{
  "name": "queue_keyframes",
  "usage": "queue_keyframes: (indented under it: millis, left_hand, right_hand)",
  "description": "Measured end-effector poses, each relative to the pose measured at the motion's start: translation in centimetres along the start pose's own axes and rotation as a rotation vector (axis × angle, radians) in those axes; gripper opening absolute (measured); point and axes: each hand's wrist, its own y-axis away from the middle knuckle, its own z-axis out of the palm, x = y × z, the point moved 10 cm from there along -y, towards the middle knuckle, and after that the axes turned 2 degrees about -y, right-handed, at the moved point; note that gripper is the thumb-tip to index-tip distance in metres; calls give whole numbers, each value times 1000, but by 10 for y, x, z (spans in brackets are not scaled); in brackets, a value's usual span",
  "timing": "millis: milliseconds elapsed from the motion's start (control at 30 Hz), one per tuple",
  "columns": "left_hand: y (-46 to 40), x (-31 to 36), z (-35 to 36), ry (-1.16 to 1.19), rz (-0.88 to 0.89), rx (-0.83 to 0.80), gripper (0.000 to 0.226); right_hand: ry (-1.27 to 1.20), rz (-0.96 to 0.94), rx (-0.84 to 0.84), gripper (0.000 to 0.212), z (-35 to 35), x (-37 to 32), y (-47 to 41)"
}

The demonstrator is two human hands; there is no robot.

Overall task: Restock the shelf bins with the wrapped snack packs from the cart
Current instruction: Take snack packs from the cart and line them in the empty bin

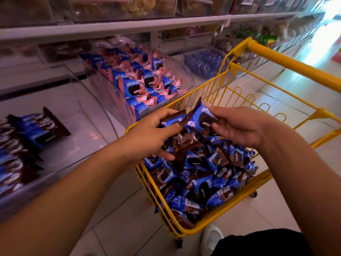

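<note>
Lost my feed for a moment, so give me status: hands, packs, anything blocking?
Left hand grips several packs over the cart. Right hand pinches one blue pack. Left bin part-filled. Nothing blocking.

White shoe (212,237) on pale floor tiles (129,218)
</note>
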Motion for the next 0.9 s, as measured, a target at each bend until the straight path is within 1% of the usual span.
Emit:
queue_keyframes:
  millis: [67, 100, 167, 200, 267, 367, 433, 500, 567, 633, 700, 767, 800, 900]
  left_hand:
    - [0, -3, 2, 134, -34, 7, 20]
    - [0, -3, 3, 195, -47, 6, 20]
    - [0, -3, 2, 304, -67, 15, 19]
    - [0, -2, 2, 340, -72, 16, 19]
    - [2, -2, 4, 345, -82, -9, 25]
    - [7, 0, 20, 301, -101, -158, 43]
    - [10, 2, 26, 286, -88, -224, 43]
    - [6, 1, 19, 262, -75, -152, 34]
    - [0, -2, 2, 204, -48, -5, 20]
    - [-3, 0, -12, 131, 2, 103, 14]
    - [-4, 6, -14, 45, 63, 124, 14]
    - [-3, 12, -12, -6, 103, 127, 14]
    - [-3, 14, -12, 16, 109, 137, 15]
    - [1, 18, -14, 216, 81, 185, 24]
  right_hand:
    - [-81, 1, -98, 24, 6, -2, 3]
    - [-77, -15, -152, 27, 11, -4, 5]
    - [23, -47, -211, 39, 15, -7, 8]
    - [85, -59, -218, 39, 16, -7, 9]
    - [173, -70, -208, 38, 17, -5, 8]
    - [253, -79, -175, 48, 17, -3, 7]
    - [257, -91, -179, 48, 19, -4, 9]
    - [241, -138, -176, 49, 16, -11, 11]
    - [203, -196, -195, 43, 12, -20, 15]
    - [259, -241, -232, 37, 12, -23, 19]
    - [353, -267, -256, 45, 18, -18, 21]
    - [375, -305, -270, 43, 29, -17, 22]
    - [380, -340, -265, 39, 33, -19, 23]
    - [459, -507, -194, 36, 40, -36, 30]
